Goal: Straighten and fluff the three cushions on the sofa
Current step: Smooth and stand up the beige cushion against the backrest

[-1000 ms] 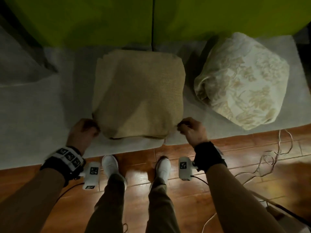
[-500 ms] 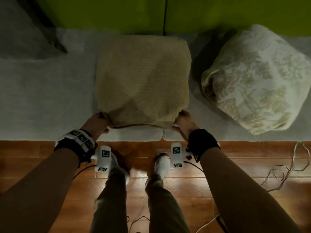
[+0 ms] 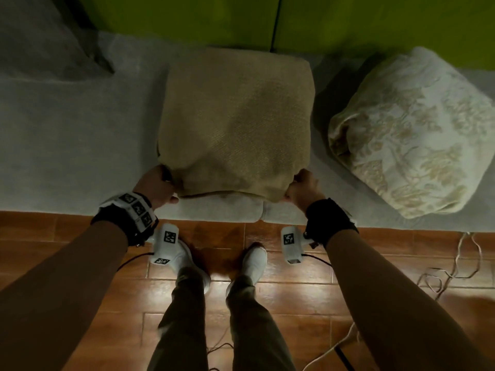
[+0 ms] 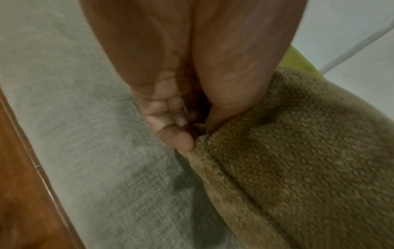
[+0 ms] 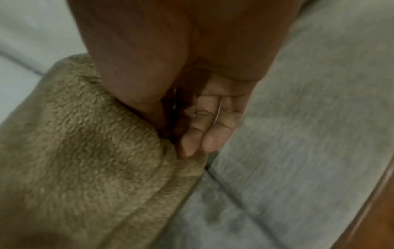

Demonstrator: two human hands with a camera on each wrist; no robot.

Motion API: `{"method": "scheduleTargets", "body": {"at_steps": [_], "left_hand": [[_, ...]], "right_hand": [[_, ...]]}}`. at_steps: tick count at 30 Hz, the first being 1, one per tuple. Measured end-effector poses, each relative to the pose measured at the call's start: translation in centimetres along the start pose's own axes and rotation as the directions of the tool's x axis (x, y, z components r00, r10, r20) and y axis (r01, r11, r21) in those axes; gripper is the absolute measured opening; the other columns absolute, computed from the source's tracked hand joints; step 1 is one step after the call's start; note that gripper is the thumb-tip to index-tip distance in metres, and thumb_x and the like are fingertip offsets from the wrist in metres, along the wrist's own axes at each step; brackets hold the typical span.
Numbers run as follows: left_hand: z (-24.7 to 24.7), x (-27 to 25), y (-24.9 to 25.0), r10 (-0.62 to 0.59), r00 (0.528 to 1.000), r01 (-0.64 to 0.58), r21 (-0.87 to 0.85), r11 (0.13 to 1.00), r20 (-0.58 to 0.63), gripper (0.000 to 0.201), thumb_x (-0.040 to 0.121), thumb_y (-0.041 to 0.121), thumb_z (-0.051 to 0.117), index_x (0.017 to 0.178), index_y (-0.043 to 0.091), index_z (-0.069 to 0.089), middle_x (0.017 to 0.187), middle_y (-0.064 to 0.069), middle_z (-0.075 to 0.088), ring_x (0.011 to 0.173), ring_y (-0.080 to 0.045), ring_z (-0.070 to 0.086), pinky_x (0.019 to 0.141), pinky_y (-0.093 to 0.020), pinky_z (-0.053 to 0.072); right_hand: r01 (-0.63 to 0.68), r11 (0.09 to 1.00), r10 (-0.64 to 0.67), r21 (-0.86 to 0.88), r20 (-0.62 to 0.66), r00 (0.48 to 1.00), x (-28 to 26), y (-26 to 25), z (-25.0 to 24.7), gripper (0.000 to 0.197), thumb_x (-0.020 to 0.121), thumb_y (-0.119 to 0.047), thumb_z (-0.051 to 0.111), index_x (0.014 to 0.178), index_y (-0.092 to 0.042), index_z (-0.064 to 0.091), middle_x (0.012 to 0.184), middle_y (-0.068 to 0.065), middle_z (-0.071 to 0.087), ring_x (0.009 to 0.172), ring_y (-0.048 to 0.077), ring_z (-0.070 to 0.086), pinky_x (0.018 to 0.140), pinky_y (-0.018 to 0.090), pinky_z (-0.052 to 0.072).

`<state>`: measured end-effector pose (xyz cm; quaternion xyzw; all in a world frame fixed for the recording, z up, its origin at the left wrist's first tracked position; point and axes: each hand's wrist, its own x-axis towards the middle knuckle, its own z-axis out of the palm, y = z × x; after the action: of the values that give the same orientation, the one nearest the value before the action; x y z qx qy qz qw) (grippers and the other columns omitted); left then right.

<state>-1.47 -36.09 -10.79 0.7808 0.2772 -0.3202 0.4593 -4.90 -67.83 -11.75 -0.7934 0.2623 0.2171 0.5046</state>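
A tan knitted cushion (image 3: 235, 121) lies on the grey sofa seat (image 3: 75, 135), its far edge by the green backrest (image 3: 187, 20). My left hand (image 3: 158, 184) pinches its near left corner (image 4: 204, 138), fingers curled round the fabric. My right hand (image 3: 301, 187) pinches the near right corner (image 5: 170, 151) in the same way. A pale floral cushion (image 3: 412, 132) sits tilted on the seat to the right, apart from both hands. A grey cushion (image 3: 45, 41) shows at the far left.
The sofa's front edge (image 3: 227, 214) runs just past my hands. Below it is a red-brown tiled floor (image 3: 294, 295) with my white shoes (image 3: 253, 261). Loose cords (image 3: 452, 266) lie on the floor at the right.
Both hands have pushed the tan cushion back toward the green backrest while keeping their hold on its near corners. The view has shifted slightly.
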Motion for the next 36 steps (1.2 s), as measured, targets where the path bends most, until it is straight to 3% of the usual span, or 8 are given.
{"method": "scheduleTargets", "body": {"at_steps": [5, 8, 11, 16, 25, 30, 32, 36], "left_hand": [[-4.0, 0.1, -2.6, 0.003, 0.987, 0.000, 0.019, 1.000, -0.164, 0.012, 0.090, 0.005, 0.064, 0.096, 0.015, 0.067, 0.105, -0.017, 0.070, 0.090, -0.035, 0.070, 0.074, -0.045, 0.062], [-5.9, -0.5, -5.4, -0.107, 0.969, 0.099, -0.045, 0.994, -0.224, 0.028, 0.086, -0.014, 0.058, 0.080, 0.013, 0.061, 0.094, -0.022, 0.063, 0.084, -0.039, 0.064, 0.056, -0.032, 0.061], [-5.4, -0.7, -6.5, -0.156, 0.969, 0.150, -0.050, 0.988, -0.189, 0.022, 0.087, -0.009, 0.061, 0.092, 0.012, 0.063, 0.099, -0.024, 0.064, 0.086, -0.034, 0.064, 0.059, -0.033, 0.062], [-4.2, -1.0, -4.9, -0.191, 0.973, 0.164, -0.198, 0.966, -0.130, 0.022, 0.097, 0.027, 0.061, 0.111, 0.011, 0.062, 0.104, -0.014, 0.064, 0.094, -0.025, 0.059, 0.089, -0.045, 0.054], [-4.1, -1.6, -6.6, -0.164, 0.957, 0.082, -0.321, 0.944, -0.238, 0.010, 0.100, 0.009, 0.053, 0.109, 0.008, 0.058, 0.102, -0.024, 0.062, 0.070, -0.026, 0.061, 0.053, -0.027, 0.059], [-4.7, -1.9, -7.1, -0.137, 0.962, 0.112, -0.120, 0.987, -0.235, 0.015, 0.096, 0.009, 0.059, 0.111, 0.009, 0.061, 0.109, -0.026, 0.067, 0.075, -0.029, 0.065, 0.066, -0.036, 0.062], [-5.8, -2.2, -6.3, -0.031, 0.967, 0.077, 0.177, 0.981, -0.252, 0.015, 0.091, 0.016, 0.067, 0.105, 0.018, 0.063, 0.110, -0.023, 0.070, 0.084, -0.035, 0.067, 0.079, -0.046, 0.058], [-6.2, -3.8, -1.4, 0.318, 0.880, -0.183, 0.367, 0.912, -0.352, 0.059, 0.085, 0.051, 0.065, 0.136, 0.030, 0.046, 0.144, -0.012, 0.045, 0.124, -0.038, 0.051, 0.102, -0.050, 0.045]], "right_hand": [[0.053, 0.926, -0.069, -0.374, -0.028, 0.997, -1.7, 4.7, -5.0, 0.009, 0.099, -0.026, 0.062, 0.091, -0.027, 0.060, 0.089, 0.004, 0.070, 0.076, 0.024, 0.070, 0.068, 0.041, 0.058], [-0.019, 0.888, 0.013, -0.460, -0.016, 1.000, -3.0, 8.4, -7.7, 0.020, 0.097, -0.027, 0.065, 0.081, -0.036, 0.057, 0.082, 0.002, 0.074, 0.065, 0.007, 0.069, 0.062, 0.032, 0.053], [-0.136, 0.925, 0.175, -0.354, 0.081, 0.981, -3.4, 9.1, -7.3, 0.020, 0.095, -0.019, 0.064, 0.083, -0.035, 0.067, 0.089, 0.007, 0.075, 0.081, 0.019, 0.073, 0.073, 0.038, 0.059], [-0.325, 0.896, 0.313, 0.302, 0.091, 0.945, -3.2, 7.2, -6.3, 0.020, 0.099, -0.026, 0.064, 0.117, -0.020, 0.067, 0.102, 0.010, 0.076, 0.096, 0.028, 0.074, 0.084, 0.044, 0.058], [-0.220, 0.964, 0.236, 0.153, -0.099, 0.967, -3.3, 9.6, -6.5, 0.003, 0.099, -0.024, 0.065, 0.096, -0.023, 0.066, 0.094, 0.007, 0.077, 0.086, 0.021, 0.076, 0.075, 0.041, 0.059], [0.008, 0.920, -0.073, -0.392, -0.152, 0.986, -4.7, 10.1, -5.3, 0.001, 0.099, -0.015, 0.060, 0.099, -0.015, 0.060, 0.091, 0.010, 0.068, 0.083, 0.030, 0.065, 0.067, 0.030, 0.043], [0.118, 0.875, -0.200, -0.470, -0.128, 0.971, -5.1, 9.1, -5.8, 0.015, 0.095, -0.006, 0.059, 0.109, -0.011, 0.061, 0.104, 0.014, 0.068, 0.095, 0.035, 0.066, 0.073, 0.034, 0.047], [0.302, 0.737, -0.514, -0.604, -0.212, 0.831, -5.7, 3.3, -6.2, 0.035, 0.097, -0.021, 0.054, 0.132, -0.013, 0.057, 0.138, 0.016, 0.055, 0.125, 0.040, 0.050, 0.102, 0.051, 0.045]]}}
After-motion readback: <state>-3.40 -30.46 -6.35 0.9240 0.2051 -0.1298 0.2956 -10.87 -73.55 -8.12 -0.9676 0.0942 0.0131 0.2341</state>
